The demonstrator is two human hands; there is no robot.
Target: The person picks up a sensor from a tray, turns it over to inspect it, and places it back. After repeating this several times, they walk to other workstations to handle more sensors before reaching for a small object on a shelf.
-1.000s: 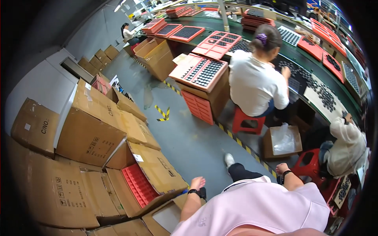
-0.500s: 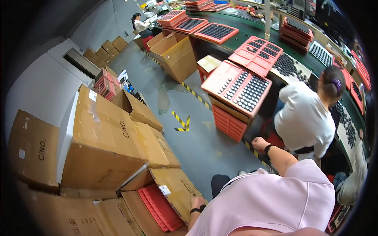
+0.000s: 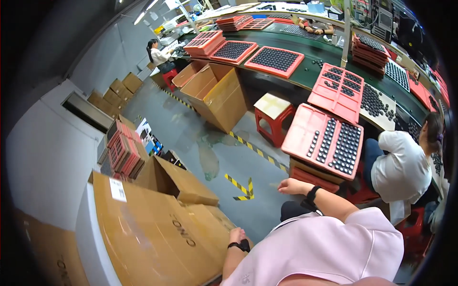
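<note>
My right hand (image 3: 292,186), with a black band at the wrist, reaches out over the floor with its fingers loosely stretched and nothing in them. Close beyond it stands a stack topped by a pink tray (image 3: 322,138) with rows of small black round parts, some with pale tops; the hand looks apart from it. My left hand (image 3: 237,235), also banded, hangs low beside a large brown carton (image 3: 152,229). Its fingers are mostly turned from view, and whether it touches the carton I cannot tell.
A red stool (image 3: 274,119) with a pale top and an open carton (image 3: 214,95) stand ahead by the green conveyor bench (image 3: 305,78). A person in white (image 3: 400,162) sits at right. Striped tape and a striped arrow (image 3: 243,190) mark the grey floor. Stacked pink trays (image 3: 125,152) stand left.
The view has moved ahead and turned; the tray stack and seated person now sit farther right. The open carton with pink trays inside has left view. My right hand's fingers have loosened.
</note>
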